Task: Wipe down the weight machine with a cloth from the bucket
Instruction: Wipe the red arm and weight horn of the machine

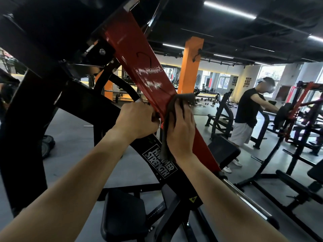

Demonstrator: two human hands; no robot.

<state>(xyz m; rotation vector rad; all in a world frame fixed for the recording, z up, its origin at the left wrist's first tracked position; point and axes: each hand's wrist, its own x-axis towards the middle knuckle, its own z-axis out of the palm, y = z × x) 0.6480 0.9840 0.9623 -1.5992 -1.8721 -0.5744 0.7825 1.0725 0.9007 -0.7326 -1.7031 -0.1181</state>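
Cloth (pixel 187 99), dark and limp, drapes over glossy flat red beam (pixel 139 55).

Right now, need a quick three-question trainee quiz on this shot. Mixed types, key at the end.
1. True or false: the right hand presses a cloth against the red beam.
2. Pick one: the white smears on the beam sit A) higher up the beam than the cloth, B) lower down than the cloth, C) on the seat.
3. Short answer: what does the label on the black frame read?
Key: 1 true; 2 A; 3 Hammer Strength.
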